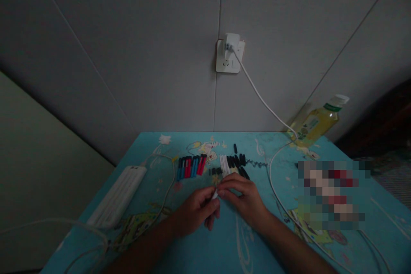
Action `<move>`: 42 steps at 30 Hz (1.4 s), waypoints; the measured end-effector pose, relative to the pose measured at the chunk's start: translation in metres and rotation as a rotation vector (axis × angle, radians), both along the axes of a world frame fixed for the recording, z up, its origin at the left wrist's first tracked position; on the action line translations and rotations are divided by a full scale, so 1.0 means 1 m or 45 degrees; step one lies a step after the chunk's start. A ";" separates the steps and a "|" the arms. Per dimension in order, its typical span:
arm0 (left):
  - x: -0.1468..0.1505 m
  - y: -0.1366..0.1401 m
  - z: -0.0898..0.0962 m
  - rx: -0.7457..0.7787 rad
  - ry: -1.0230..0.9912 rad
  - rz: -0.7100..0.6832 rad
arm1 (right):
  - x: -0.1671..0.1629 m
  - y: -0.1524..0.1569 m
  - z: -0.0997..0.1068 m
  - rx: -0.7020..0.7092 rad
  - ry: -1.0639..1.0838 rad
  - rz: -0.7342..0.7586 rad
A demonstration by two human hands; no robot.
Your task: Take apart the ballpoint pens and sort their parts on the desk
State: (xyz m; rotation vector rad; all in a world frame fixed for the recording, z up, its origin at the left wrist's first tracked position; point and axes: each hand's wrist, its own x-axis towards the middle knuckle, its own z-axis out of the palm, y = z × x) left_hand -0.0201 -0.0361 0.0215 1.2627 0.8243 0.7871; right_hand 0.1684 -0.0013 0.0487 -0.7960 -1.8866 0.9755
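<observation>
Nearest, the left hand (197, 210) pinches a small white piece (215, 195) in its fingers above the blue tabletop (221, 244), while the right hand (240, 195) brings bunched fingertips to its upper end; whether they grip it, I cannot tell. Farther off lie white sticks (224, 165), with red and blue barrels (192, 167) to their left and black pieces (236, 162) to their right. Beyond, a yellow bottle (316, 125) stands by the wall.
</observation>
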 end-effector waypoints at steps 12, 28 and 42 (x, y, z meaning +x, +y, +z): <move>-0.010 0.010 0.013 0.040 -0.752 0.547 | 0.010 0.023 -0.023 0.345 -0.760 -0.456; -0.009 0.016 0.012 -0.002 -0.196 0.760 | -0.011 0.019 -0.032 0.458 -1.092 -0.577; -0.005 0.014 0.003 -0.002 -0.088 0.689 | -0.014 0.019 -0.033 0.530 -1.292 -0.711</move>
